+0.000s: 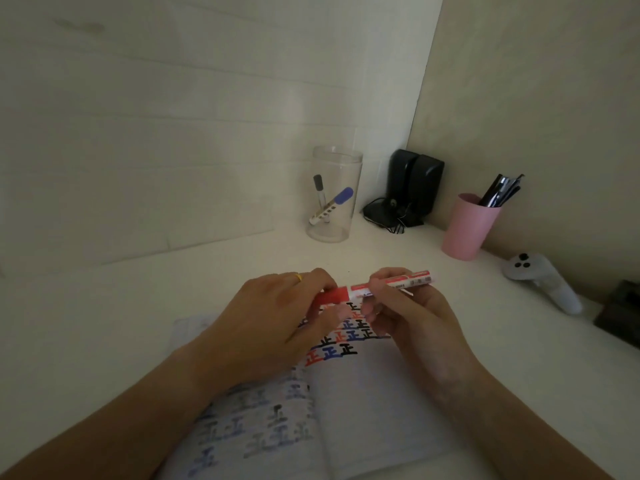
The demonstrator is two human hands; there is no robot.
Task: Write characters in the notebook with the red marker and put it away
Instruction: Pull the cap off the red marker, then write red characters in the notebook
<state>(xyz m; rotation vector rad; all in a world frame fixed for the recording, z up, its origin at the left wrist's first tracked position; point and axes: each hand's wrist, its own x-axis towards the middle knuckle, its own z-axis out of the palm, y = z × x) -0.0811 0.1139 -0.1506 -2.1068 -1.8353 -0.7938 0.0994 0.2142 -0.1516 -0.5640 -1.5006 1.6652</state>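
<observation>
An open notebook [374, 403] lies on the white desk in front of me, its pages carrying rows of red, blue and black characters. Above its top edge I hold the red marker [391, 284] level, with its red cap [334, 295] at the left end. My left hand [277, 317] pinches the cap. My right hand [401, 306] grips the white barrel. The cap sits against the barrel; whether it is fully seated is hidden by my fingers.
A clear plastic cup [334, 194] with a black-capped and a blue-capped marker stands at the back. Right of it are black speakers [412, 185], a pink cup of pens [469, 225], a white controller [543, 280] and a dark box [620, 311].
</observation>
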